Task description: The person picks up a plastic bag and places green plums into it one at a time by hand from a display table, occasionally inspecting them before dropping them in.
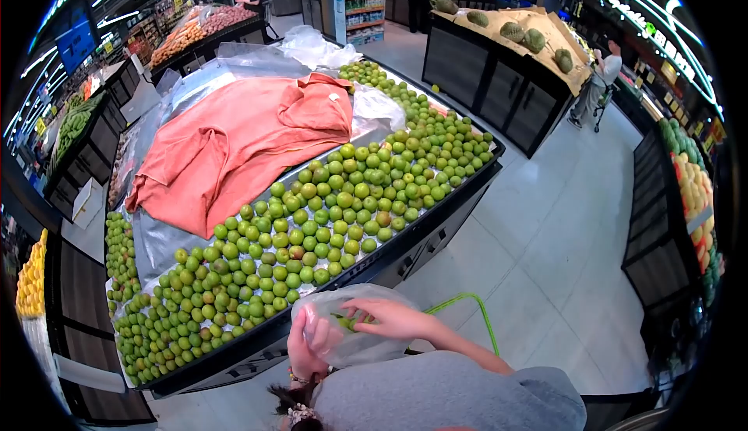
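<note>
My left hand (309,342) is closed on the edge of a clear plastic bag (382,347) low in the middle of the view, wearing a beaded bracelet at the wrist. At the bag's mouth is my right hand (383,318), its fingers stretched and apart. A bit of green fruit (343,321) shows through the plastic by those fingertips, partly hidden. Just beyond the bag, small round green fruits (312,240) cover the sloping display stand.
A coral-red cloth (241,139) and plastic sheeting (308,47) lie atop the stand. Its dark edge (327,287) runs close by my hands. A bright green handle (475,304) is to the right. Spiky fruit (534,39) and a person (605,76) with a cart stand farther off.
</note>
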